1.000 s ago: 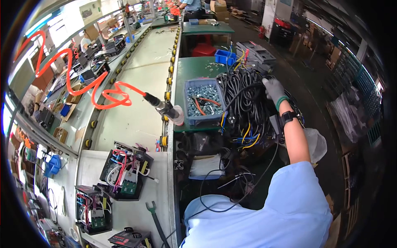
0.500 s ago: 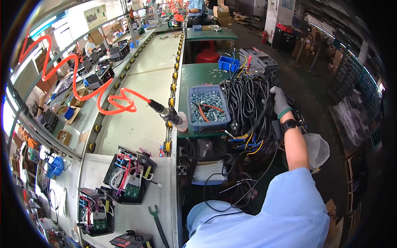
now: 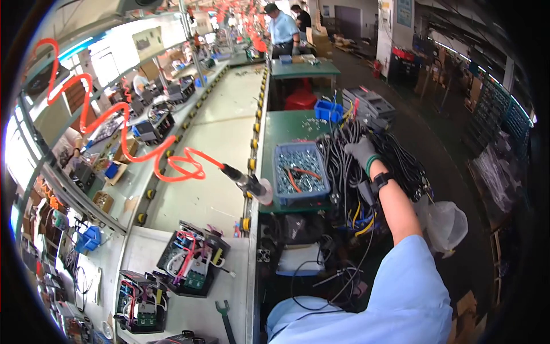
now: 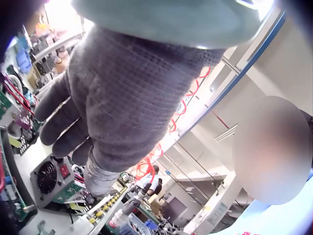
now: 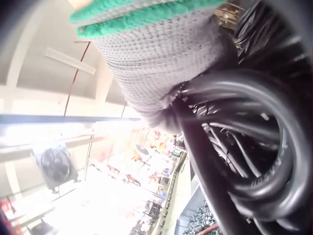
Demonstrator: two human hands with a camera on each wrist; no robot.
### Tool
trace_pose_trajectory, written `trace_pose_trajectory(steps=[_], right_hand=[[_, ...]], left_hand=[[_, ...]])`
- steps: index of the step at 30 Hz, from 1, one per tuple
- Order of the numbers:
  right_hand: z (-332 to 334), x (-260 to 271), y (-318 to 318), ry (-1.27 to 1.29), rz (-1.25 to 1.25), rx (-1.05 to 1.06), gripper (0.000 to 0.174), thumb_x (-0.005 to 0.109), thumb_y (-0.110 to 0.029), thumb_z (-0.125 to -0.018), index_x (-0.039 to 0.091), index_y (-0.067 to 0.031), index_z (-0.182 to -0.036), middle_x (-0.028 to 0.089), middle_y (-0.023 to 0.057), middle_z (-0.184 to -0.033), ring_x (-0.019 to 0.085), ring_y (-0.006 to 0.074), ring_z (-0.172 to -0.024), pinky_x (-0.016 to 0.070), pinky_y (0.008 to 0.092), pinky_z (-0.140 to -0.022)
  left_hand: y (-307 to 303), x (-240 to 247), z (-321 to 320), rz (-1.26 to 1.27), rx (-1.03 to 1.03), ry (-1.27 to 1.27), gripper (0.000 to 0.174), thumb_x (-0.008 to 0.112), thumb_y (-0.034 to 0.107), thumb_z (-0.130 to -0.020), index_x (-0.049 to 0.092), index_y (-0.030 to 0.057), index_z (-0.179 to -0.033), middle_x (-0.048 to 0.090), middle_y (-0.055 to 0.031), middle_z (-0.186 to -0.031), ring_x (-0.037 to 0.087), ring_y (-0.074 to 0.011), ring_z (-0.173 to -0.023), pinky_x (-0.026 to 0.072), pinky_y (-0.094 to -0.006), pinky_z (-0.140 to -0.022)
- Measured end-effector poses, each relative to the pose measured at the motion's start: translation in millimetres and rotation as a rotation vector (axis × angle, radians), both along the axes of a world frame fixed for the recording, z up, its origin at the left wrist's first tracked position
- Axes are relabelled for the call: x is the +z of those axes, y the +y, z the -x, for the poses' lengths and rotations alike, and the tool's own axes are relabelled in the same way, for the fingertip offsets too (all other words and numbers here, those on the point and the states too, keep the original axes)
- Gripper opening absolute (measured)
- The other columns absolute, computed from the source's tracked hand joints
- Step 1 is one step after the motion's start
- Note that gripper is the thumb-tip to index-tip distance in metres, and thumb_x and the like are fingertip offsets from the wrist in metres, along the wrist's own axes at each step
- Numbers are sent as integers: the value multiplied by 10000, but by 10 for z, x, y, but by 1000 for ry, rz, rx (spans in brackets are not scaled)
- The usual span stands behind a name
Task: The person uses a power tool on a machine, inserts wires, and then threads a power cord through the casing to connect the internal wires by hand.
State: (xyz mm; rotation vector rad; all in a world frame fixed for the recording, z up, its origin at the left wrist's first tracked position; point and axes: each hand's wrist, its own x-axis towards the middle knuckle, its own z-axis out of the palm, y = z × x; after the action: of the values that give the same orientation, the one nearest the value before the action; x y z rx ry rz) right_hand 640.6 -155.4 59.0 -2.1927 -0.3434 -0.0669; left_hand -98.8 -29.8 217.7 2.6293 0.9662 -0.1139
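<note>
My gloved right hand is over the pile of black cables on the green table. The right wrist view shows the hand gripping a thick black cable, with looped cables close beside it. Yellow and blue cable ends hang at the near side of the pile. In the left wrist view my gloved left hand has its fingers loosely extended and holds nothing; it hovers near opened electronic units. The head view does not include it.
A blue bin of metal fasteners, with orange-handled pliers, stands left of the cables. A power tool hangs from an orange coiled hose above the line's edge. Open units sit at lower left.
My right hand has moved left across the cable pile, closer to the bin. The head view has tilted up, showing more of the standing people ahead.
</note>
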Motion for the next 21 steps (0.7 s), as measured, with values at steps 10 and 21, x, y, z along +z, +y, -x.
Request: trace_pose_trajectory(steps=[10, 21], right_hand=[[642, 1112, -524, -257, -856, 211, 302, 675, -94, -731, 688, -10, -1020, 667, 3, -766, 643, 144, -665, 538, 284, -660], [2400, 2181, -480, 162, -998, 1001, 530, 593, -167, -735, 594, 45, -1221, 686, 170, -1049, 688, 222, -785, 564, 300, -705]], left_hand=[[170, 68, 109, 44, -95, -137, 483, 733, 228, -845, 591, 51, -1272, 646, -142, -1183, 638, -317, -1065, 517, -392, -894], [212, 137, -790, 138, -315, -390, 643, 780, 303, -833, 518, -18, -1323, 617, -183, -1209, 632, -324, -1025, 518, -407, -851]])
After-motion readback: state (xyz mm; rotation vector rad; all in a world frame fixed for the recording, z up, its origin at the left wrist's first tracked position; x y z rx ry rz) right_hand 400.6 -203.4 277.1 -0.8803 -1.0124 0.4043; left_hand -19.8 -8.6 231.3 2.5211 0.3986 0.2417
